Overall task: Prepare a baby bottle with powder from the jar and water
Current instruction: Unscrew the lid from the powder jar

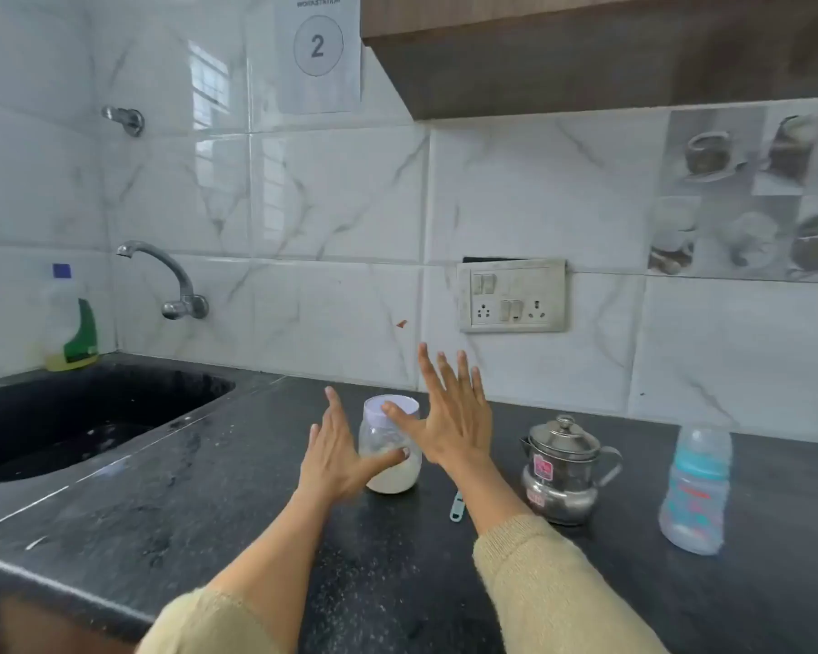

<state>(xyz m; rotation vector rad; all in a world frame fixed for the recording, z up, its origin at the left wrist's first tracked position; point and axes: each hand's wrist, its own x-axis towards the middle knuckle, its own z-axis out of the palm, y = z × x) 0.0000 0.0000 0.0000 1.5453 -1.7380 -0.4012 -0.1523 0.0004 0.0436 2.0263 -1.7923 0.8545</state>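
Observation:
A clear glass jar (390, 469) with a white lid stands on the dark counter, white powder filling its lower part. My left hand (334, 453) is open at the jar's left side, its thumb lying across the glass. My right hand (449, 413) is open at the jar's right, fingers spread upward, thumb over the lid. To the right stands a steel kettle (560, 469) with its lid on. A capped baby bottle (695, 488) with blue print stands farther right. A small green scoop (456, 506) lies between jar and kettle, partly behind my right forearm.
A black sink (81, 417) is set in the counter (209, 502) at the left, with a wall tap (161, 276) above it and a dish-soap bottle (69, 323) at its back corner. A switch and socket plate (513, 295) is on the tiled wall. A wooden cabinet hangs overhead.

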